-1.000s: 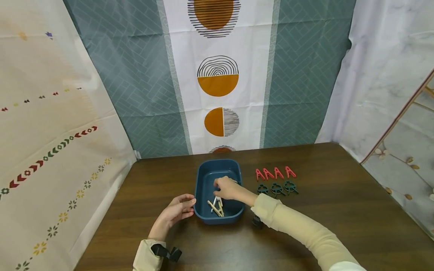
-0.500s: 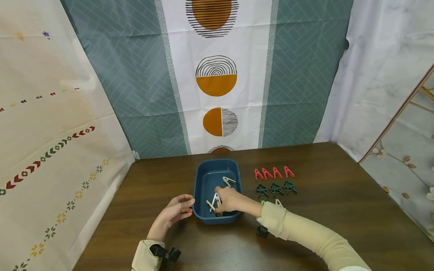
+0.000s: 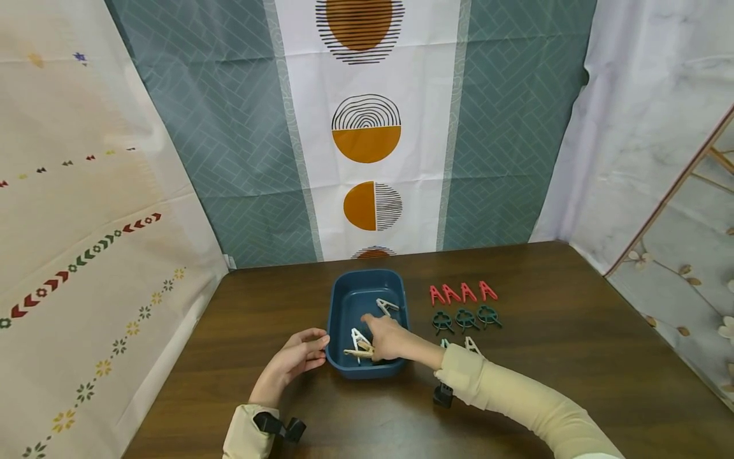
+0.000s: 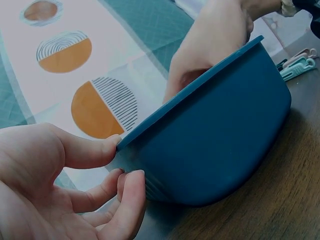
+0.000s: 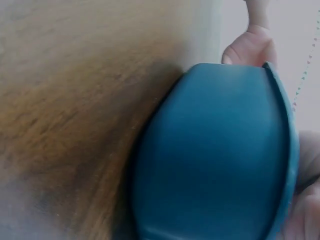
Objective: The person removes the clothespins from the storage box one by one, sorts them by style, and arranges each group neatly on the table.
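In the head view, a blue plastic bin (image 3: 367, 372) sits on the table. My left hand (image 3: 301, 354) is at its left side, thumb at the rim and curled fingers against the outer wall, as the left wrist view shows. Inside the bin, my right hand (image 3: 388, 338) holds a beige clothespin (image 3: 358, 352) near its right end; the fingertips are partly hidden. A white clothespin (image 3: 358, 337) lies partly under the beige one. Farther back in the bin lies a pale clothespin (image 3: 387, 307). The right wrist view shows mostly the outer wall of the bin (image 5: 210, 150).
Right of the bin lie a row of red clips (image 3: 451, 294) and a row of dark green round clips (image 3: 466, 319). Closer to the right sleeve are a mint clip (image 3: 444, 343) and a pale clip (image 3: 472, 345), partly covered. A patterned curtain hangs behind the table.
My right hand has shifted toward the front of the bin, uncovering the pale clothespin. The beige clothespin has turned to lie nearly sideways. My left hand stays at the bin.
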